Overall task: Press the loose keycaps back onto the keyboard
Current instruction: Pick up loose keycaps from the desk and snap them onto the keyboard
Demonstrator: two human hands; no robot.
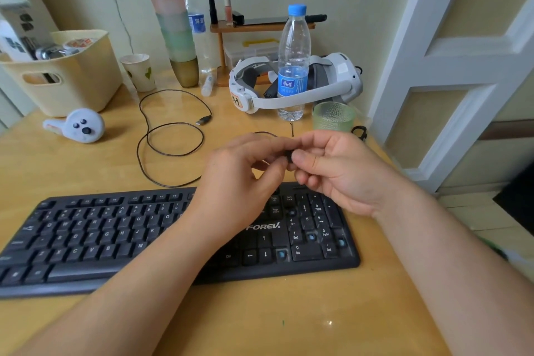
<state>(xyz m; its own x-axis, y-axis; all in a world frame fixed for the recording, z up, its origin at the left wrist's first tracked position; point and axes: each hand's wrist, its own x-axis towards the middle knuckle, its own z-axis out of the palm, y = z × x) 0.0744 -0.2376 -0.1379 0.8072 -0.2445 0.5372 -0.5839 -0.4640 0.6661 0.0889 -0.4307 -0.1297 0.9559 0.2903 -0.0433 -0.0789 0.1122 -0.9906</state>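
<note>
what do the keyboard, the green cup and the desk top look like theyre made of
Keyboard: matte black plastic, with printed legends.
Green cup: translucent, with a dimpled texture; glass or plastic, hard to tell.
Desk top: yellowish wood or wood-look laminate, glossy, with light reflections showing.

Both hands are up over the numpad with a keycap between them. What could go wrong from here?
The keycap, pinched between the left hand and right hand above the keyboard, is mostly hidden; a slipped grip might drop it among the keys. Several bare blue switches, such as this open socket, sit close together, so it could get pressed onto the wrong one. The green glass stands just behind the hands.
</note>
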